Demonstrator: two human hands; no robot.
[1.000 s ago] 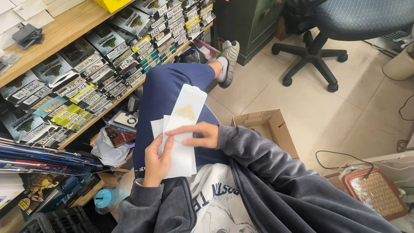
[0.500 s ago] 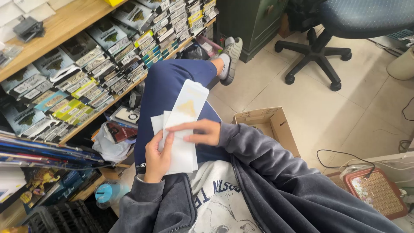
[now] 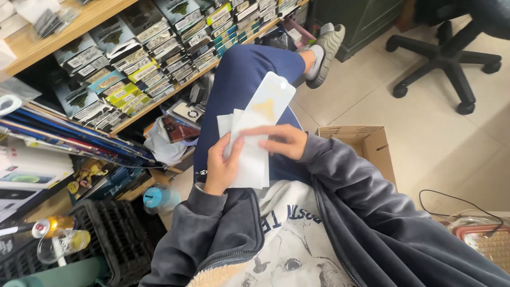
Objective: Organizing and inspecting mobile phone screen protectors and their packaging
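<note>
I sit with my blue-trousered leg stretched out. My left hand [image 3: 222, 167] grips the lower left side of a stack of white flat packets [image 3: 249, 159] resting on my thigh. My right hand [image 3: 280, 140] lies across the top of the same stack, its fingers pointing left and pressing on the top packet. A longer white packet with a yellow mark and a hang hole [image 3: 270, 99] sticks out above the stack, lying on my knee.
A wooden shelf [image 3: 159, 98] on the left holds rows of small boxed packets. An open cardboard box [image 3: 366, 143] stands on the tiled floor to the right. An office chair base [image 3: 446, 58] is at the top right. A black crate [image 3: 106, 234] sits lower left.
Both hands and the packets keep the same hold. My right fingers have slid slightly left across the top packet; the view has shifted a little.
</note>
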